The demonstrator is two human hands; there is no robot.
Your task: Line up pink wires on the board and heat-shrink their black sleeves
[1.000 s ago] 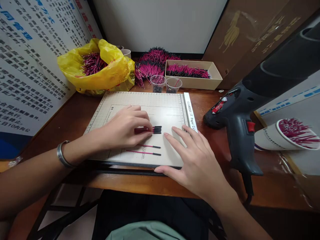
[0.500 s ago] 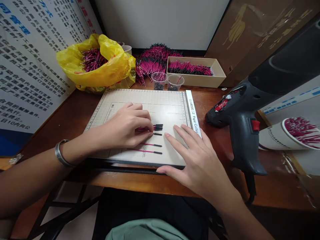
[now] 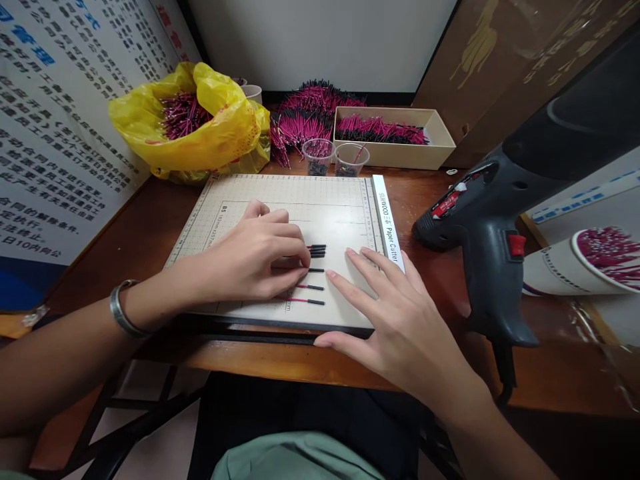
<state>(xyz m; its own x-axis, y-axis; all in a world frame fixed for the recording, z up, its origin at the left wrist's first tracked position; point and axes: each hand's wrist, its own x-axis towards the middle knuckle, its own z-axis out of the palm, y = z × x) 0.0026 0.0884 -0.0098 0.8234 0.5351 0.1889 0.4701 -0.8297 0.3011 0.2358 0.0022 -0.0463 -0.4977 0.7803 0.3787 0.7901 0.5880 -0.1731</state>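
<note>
On the cream paper cutter board (image 3: pixel 320 207) lie several short pink wires with black ends. My left hand (image 3: pixel 255 253) rests over them, thumb and fingertips pinched on a wire (image 3: pixel 316 270) whose black end sticks out to the right. Above that one, a small group of black ends (image 3: pixel 318 251) shows beyond the fingers. Two separate wires lie nearer the front edge, the lowest one (image 3: pixel 315 303) just under the other. My right hand (image 3: pixel 395 313) is spread flat over the board's right side, its index fingertip close to the pinched wire's tip, holding nothing.
A yellow bag of wires (image 3: pixel 195 147), wire piles (image 3: pixel 305 120), two plastic cups (image 3: pixel 351 161) and a cream box (image 3: pixel 395 155) stand behind the board. To the right are a dark heat gun (image 3: pixel 480 247) and a paper cup of wires (image 3: pixel 555 270).
The wire under my left fingertips has shifted slightly down, closer to the two lower wires. My left hand has moved slightly right relative to the group of wires. My right hand is nearly unchanged.
</note>
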